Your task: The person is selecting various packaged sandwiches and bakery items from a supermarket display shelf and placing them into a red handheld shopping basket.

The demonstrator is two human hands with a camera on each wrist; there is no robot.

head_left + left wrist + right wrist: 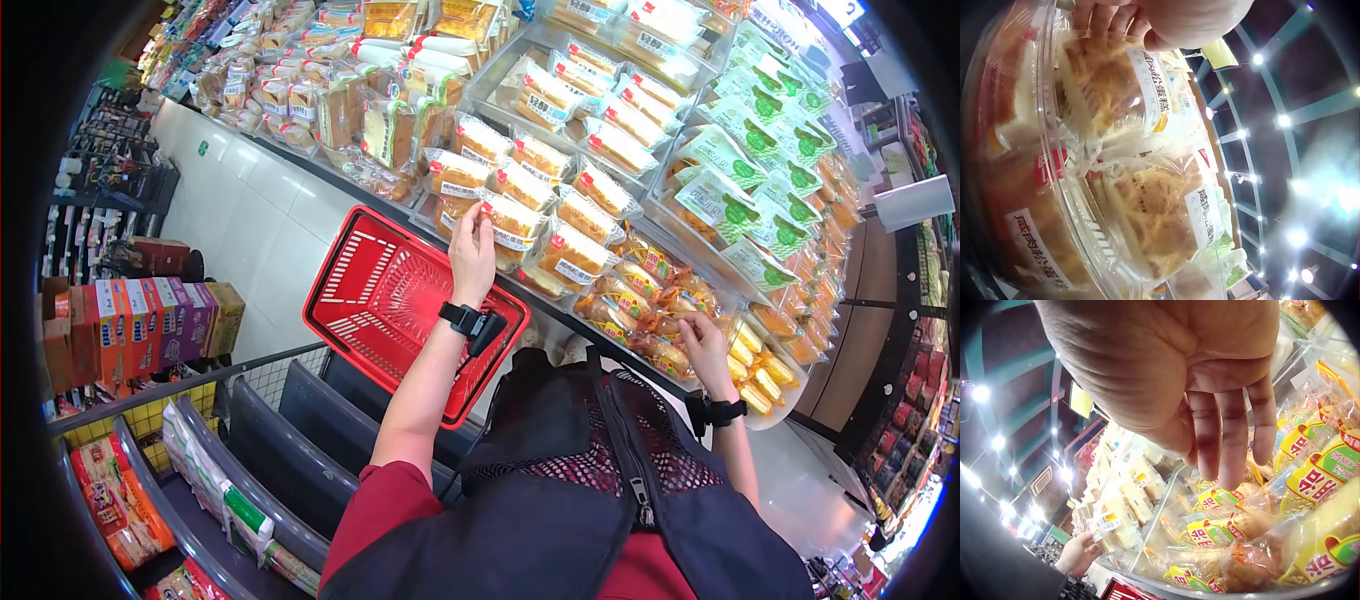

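Two hands are stretched out to a shop shelf [560, 300] at once. The left hand [472, 255] is laid on a cake packet [510, 228] at the centre of the head view. Its fingers [1110, 19] are held side by side and fairly straight against the packet's upper end. They are seen at the top edge of the left wrist view, and whether the thumb is tucked beneath cannot be told.

The right hand [703, 345] is held at the centre right, over a heap of yellow-and-red snack packets [1210, 534]. Its fingers [1225, 434] hang down close together, and nothing is seen between them.

The cakes are stacked in tilted clear trays [1054, 125], probably so that the printed labels are turned towards the shopper and each packet can be lifted from the front.

A red basket [370, 290] is seen just under the left forearm, close to the shelf edge and probably kept there for easy reach. A cart [250, 440] with packaged goods fills the lower left.
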